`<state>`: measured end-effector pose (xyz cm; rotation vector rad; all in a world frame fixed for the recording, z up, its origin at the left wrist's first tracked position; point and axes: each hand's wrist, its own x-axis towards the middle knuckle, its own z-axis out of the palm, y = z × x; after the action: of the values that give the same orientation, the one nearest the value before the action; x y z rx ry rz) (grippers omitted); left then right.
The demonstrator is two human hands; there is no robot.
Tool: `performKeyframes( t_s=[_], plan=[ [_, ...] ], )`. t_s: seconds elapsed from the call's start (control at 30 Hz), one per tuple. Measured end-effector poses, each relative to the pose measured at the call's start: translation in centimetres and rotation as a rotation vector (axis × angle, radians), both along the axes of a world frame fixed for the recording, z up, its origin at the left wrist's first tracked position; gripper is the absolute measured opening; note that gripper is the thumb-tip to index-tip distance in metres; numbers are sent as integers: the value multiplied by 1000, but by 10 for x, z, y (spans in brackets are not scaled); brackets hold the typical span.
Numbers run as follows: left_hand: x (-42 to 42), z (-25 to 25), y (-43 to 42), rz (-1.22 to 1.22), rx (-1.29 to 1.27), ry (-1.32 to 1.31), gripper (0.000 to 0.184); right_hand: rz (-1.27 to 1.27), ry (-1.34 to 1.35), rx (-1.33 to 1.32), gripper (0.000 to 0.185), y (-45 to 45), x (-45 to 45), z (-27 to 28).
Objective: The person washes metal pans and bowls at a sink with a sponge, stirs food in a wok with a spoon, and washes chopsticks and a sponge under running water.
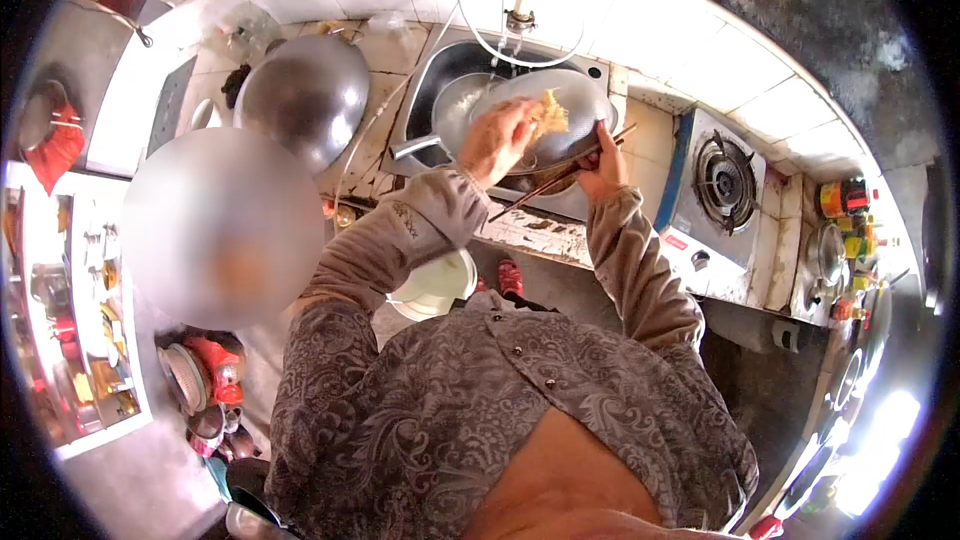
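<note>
Over the sink (426, 100), my left hand (492, 145) is closed on a yellowish fibrous scrubber (551, 114), which lies against a shiny metal pan (580, 90). At the pan's right edge my right hand (606, 168) grips the rim, with its thumb or a finger up on the metal. Thin brown sticks (540, 192) run slantwise below the pan and past my right hand. The pan is tilted over the basin, and its lower side is partly hidden by my hands. Another round metal vessel sits in the basin behind my left hand.
A faucet (520, 15) with a white hose stands behind the sink. Left of it is a large domed metal lid or wok (305, 100). A gas stove (722, 180) stands to the right. A pale bucket (435, 285) is on the floor below. Bottles line the far right.
</note>
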<state>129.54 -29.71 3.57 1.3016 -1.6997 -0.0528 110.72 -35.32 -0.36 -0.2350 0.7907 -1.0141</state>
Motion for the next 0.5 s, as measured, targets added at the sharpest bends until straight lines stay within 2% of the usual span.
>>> performKeyframes(
  t_s=[0.07,0.1,0.13,0.2,0.23,0.27,0.33,0.37,0.4,0.47,0.5],
  plan=[
    [23,-36,-2,100,315,287,16,-49,2,-9,16,3,-1,3],
    [40,-47,-4,245,288,195,16,-38,-74,-49,14,8,-2,12],
    [58,-58,-12,325,500,77,16,19,-112,-97,13,4,-6,4],
    [39,-45,-12,365,315,132,16,132,-188,-192,11,-4,-16,-14],
    [25,-38,-12,297,399,161,17,102,-172,-171,11,-4,-16,-17],
    [9,-9,0,128,315,85,20,71,-140,-152,11,-1,-13,-9],
    [5,-27,-4,68,-75,33,22,13,-73,-110,12,6,-10,7],
    [18,-49,-4,124,142,161,24,10,-71,-99,12,11,-11,12],
    [34,-47,-5,308,376,104,27,3,-78,-97,12,14,-11,17],
    [77,-98,-32,354,481,116,27,20,-79,-108,13,16,-12,19],
    [80,-85,-41,329,697,209,27,48,-74,-121,14,16,-13,15]
  ],
)
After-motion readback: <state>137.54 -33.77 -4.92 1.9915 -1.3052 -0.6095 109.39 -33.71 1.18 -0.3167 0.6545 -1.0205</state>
